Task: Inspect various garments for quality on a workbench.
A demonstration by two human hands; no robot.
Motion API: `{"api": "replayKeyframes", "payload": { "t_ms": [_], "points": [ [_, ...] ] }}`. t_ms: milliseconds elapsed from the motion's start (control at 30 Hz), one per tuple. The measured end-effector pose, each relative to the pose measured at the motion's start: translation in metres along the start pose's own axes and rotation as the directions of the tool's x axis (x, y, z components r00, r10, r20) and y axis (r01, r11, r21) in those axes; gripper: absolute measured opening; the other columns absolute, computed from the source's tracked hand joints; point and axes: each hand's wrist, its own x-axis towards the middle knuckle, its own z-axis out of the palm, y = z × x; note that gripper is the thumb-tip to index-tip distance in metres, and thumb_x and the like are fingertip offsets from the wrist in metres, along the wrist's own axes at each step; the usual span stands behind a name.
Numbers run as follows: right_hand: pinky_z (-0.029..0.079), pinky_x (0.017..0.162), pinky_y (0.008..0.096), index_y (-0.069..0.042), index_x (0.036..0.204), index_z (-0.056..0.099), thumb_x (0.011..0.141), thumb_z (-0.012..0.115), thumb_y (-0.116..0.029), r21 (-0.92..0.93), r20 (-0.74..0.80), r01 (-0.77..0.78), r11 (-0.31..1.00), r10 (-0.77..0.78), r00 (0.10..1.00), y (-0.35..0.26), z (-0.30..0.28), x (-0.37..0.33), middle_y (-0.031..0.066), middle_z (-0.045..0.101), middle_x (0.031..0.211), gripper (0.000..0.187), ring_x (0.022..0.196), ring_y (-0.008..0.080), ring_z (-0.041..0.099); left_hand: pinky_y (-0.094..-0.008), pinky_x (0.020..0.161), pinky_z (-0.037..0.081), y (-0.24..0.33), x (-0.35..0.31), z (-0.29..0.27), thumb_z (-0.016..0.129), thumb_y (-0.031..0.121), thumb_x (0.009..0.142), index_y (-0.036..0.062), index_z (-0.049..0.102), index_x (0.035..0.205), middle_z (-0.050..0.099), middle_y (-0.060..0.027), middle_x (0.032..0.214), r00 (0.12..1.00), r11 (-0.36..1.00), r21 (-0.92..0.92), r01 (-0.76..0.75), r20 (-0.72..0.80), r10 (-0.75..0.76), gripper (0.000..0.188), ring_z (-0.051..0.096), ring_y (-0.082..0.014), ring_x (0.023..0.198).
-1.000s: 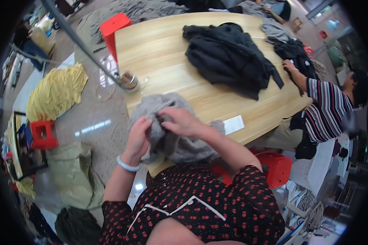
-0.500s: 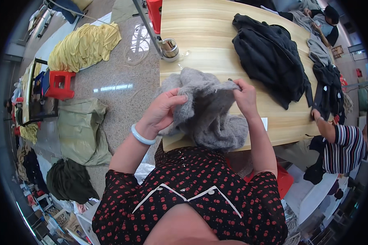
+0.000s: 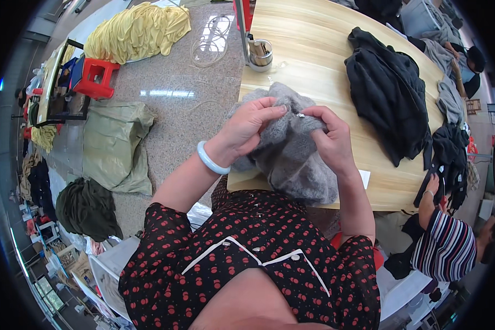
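Note:
A fuzzy grey knit garment (image 3: 300, 168) lies bunched at the near left edge of the wooden table (image 3: 313, 55). My left hand (image 3: 250, 126) pinches a fold of it between thumb and fingers; a pale bangle circles that wrist. Close by on the right, my right hand (image 3: 333, 137) grips another part of the knit, its fingers curled. A small shiny spot shows on the fabric at the right fingertips, too small to make out. Farther right on the table rests a black garment (image 3: 388, 93).
A metal cup (image 3: 260, 55) with sticks stands by a post at the table's left edge. Dark clothes (image 3: 450, 157) lie at the right, where a person in a striped top (image 3: 445, 242) works. Left on the floor are yellow cloth (image 3: 137, 33), a red stool (image 3: 96, 78) and a green sack (image 3: 115, 146).
My hands have come closer together, the right one moving in toward the left. The knit's stretched edge is now gathered between them. The whole view has shifted and turned slightly.

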Motion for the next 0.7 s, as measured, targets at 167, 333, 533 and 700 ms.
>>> {"api": "replayKeyframes", "payload": {
  "t_ms": [167,333,533,700],
  "points": [
    [0.039,0.056,0.0200,0.002,0.090,0.056,0.066,0.044,0.008,-0.292,-0.093,0.031,0.956,-0.061,0.994,0.014,-0.001,-0.002,-0.0005,0.055,0.071,0.028,0.061,0.0054,0.048,-0.0211,0.071,0.047,-0.002,0.003,-0.004,0.056,0.006,0.081,0.0032,0.055,0.091,0.060,-0.0037,0.086,0.998,0.999,0.009,-0.041,-0.042,0.041,0.011,0.058,-0.0083,0.077],
    [0.039,0.055,0.0196,0.003,0.091,0.057,0.065,0.045,0.007,-0.233,-0.078,0.018,0.972,-0.037,0.996,0.020,-0.006,-0.003,-0.0009,0.056,0.071,0.029,0.060,0.0048,0.047,-0.0205,0.070,0.046,-0.002,0.003,-0.005,0.056,0.006,0.081,0.0040,0.056,0.091,0.060,-0.0024,0.085,0.998,0.999,-0.033,-0.010,-0.058,0.008,0.010,0.057,-0.0074,0.076],
    [0.042,0.066,0.0210,0.001,0.093,0.059,0.065,0.045,0.008,0.075,0.004,-0.052,0.996,0.051,0.999,0.009,-0.005,-0.004,0.0036,0.060,0.081,0.031,0.072,0.0083,0.053,-0.0222,0.074,0.046,-0.001,0.000,-0.003,0.054,0.005,0.082,0.0026,0.055,0.094,0.060,-0.0040,0.090,0.998,0.998,0.051,-0.038,-0.042,0.040,0.012,0.057,-0.0091,0.081],
    [0.042,0.071,0.0214,0.001,0.091,0.058,0.064,0.045,0.008,0.118,-0.024,0.021,0.993,-0.019,1.000,0.014,0.010,0.004,0.0058,0.060,0.083,0.031,0.078,0.0096,0.054,-0.0222,0.075,0.046,-0.003,-0.002,0.002,0.053,0.003,0.082,0.0020,0.055,0.095,0.060,-0.0042,0.091,0.995,0.995,0.039,-0.087,0.043,0.086,0.013,0.057,-0.0098,0.082]
  ]
}}
